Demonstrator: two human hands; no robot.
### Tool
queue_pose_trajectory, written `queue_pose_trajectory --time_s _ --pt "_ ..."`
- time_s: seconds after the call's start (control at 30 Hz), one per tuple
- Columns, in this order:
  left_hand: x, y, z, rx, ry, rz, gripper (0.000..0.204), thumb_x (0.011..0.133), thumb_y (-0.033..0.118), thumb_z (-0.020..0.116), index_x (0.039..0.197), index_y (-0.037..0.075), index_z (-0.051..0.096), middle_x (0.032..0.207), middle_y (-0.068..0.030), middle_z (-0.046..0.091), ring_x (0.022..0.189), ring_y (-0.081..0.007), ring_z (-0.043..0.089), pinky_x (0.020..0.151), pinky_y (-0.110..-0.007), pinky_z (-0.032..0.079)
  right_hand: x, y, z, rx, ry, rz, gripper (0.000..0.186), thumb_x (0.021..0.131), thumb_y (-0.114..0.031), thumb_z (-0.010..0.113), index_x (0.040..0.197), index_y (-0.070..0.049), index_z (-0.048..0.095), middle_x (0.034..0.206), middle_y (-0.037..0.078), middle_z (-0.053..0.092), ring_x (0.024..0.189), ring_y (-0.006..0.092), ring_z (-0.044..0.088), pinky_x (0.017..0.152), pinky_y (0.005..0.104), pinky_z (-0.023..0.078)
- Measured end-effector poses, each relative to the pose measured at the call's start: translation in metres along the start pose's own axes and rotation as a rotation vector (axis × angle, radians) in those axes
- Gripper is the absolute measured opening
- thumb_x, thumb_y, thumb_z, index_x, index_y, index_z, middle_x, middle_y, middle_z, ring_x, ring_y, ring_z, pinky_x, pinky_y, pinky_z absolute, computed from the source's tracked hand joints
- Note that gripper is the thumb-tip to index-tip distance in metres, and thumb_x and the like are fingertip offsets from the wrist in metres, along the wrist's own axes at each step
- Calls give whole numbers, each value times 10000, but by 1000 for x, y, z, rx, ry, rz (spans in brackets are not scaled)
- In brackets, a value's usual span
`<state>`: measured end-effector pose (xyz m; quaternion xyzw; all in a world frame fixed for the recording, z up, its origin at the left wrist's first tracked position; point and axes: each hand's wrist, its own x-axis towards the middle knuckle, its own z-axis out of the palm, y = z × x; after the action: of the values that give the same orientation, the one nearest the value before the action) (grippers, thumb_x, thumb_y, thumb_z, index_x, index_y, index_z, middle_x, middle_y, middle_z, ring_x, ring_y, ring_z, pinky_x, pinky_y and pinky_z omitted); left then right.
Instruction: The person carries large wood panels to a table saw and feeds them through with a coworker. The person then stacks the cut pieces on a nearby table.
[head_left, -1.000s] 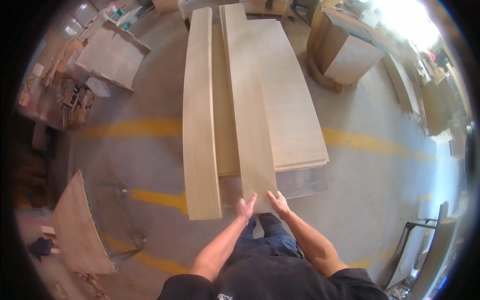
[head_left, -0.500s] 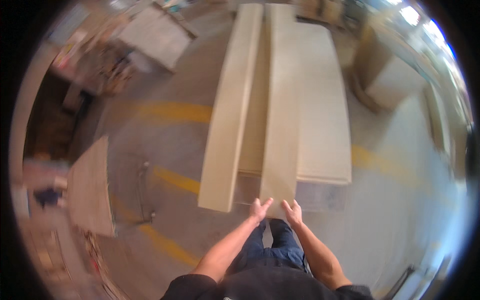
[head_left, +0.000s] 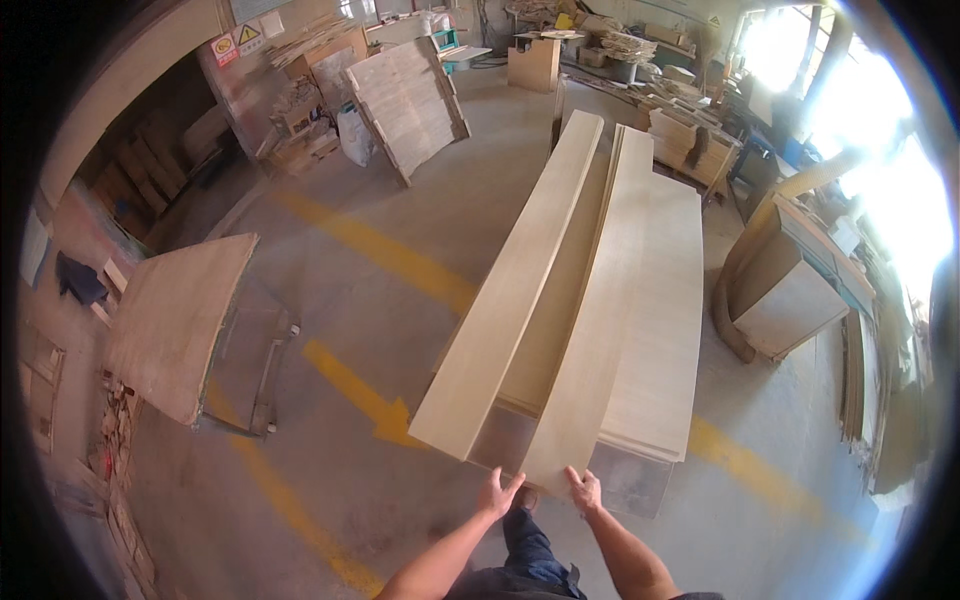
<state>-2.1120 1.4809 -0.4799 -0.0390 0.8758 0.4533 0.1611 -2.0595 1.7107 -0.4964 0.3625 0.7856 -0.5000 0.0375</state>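
Note:
My left hand [head_left: 497, 494] grips the left edge at the near end of a long, narrow pale wooden board [head_left: 590, 350]. On the right edge of that same end, my right hand [head_left: 584, 490] has its thumb on top, the other fingers mostly hidden underneath. The board lies lengthwise over a stack of wide pale panels [head_left: 655, 320], slanting away to the upper right. To its left rests a second long board [head_left: 505, 310], apart from my hands, with a gap between the two. Both boards overhang the near end of the stack.
A tilted wooden panel [head_left: 180, 325] stands beside a metal-framed trolley [head_left: 268, 385] at left. Farther back, another panel [head_left: 410, 105] leans near scrap wood. A boxy wooden piece [head_left: 790, 295] stands at right. Yellow stripes [head_left: 380, 250] mark the grey floor.
The view has turned and lifted, so more of the workshop shows and the boards now slant rightward. Both hands keep hold of the board's near end, slightly lower in view.

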Motion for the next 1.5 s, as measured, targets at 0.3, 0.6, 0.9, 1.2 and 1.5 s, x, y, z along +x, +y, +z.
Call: queue_pose_trajectory --time_s 0.3,0.6,0.9,1.2,1.5 --pt "-119 -176 -174 62 -61 -241 670 839 638 705 1028 -5 699 971 -203 742 916 -341 719 793 -451 558 -45 -25 -22 -328 413 -100 750 887 -581 701 1366 -18 576 1269 282 654 1173 419 619 1023 432 474" --pt "-331 -411 -311 217 210 -540 615 874 599 673 1154 52 698 1060 -187 723 932 -320 698 814 -458 545 -198 -62 88 -356 383 -631 612 956 -356 674 1389 51 526 1445 263 533 1363 419 485 1150 478 381" --pt "-453 -433 -313 -287 526 -1025 623 869 645 632 784 39 754 791 -200 722 785 -365 711 739 -487 554 -216 -125 239 -813 -703 -710 368 903 -362 685 1062 -30 703 1123 219 701 1023 410 667 886 490 529" --pt "-404 -398 -308 -655 691 -1073 599 845 650 665 912 65 779 848 -104 769 803 -246 734 776 -415 573 -71 -126 459 -1163 -1221 -740 413 890 -513 643 1070 -152 733 955 154 728 903 384 694 772 520 535" --pt "-423 -408 -399 -815 987 -1348 545 902 591 572 835 84 759 669 -120 703 642 -264 706 656 -438 561 -302 -364 738 -1058 -1451 -1423 352 855 -365 659 807 -16 662 752 208 667 683 363 636 633 473 493"
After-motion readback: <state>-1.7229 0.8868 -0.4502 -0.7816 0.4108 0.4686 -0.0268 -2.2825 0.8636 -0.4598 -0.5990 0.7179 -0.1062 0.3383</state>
